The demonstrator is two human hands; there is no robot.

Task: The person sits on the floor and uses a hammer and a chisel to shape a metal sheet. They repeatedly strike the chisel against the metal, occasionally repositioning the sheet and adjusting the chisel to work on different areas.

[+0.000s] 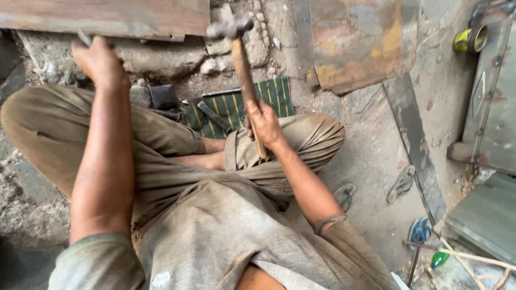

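I sit cross-legged on a dusty floor. My right hand (pixel 264 124) grips the wooden handle of a hammer (pixel 243 70), whose metal head is raised and blurred near the top of the view. My left hand (pixel 99 60) is closed around a small metal piece (pixel 84 38), perhaps a chisel, held against the lower edge of a rusty metal sheet (pixel 107 17) at the upper left. A striped green cloth (pixel 239 104) with a flat metal bar (pixel 214 116) on it lies between my knees.
A rusty steel plate (pixel 360 43) lies at the upper middle, a narrow metal strip (pixel 414 139) to its right. A grey metal box (pixel 492 107) and a yellow tin (pixel 468 39) stand at right. Sandals (pixel 400 183) and a green bottle (pixel 439 258) lie on the floor.
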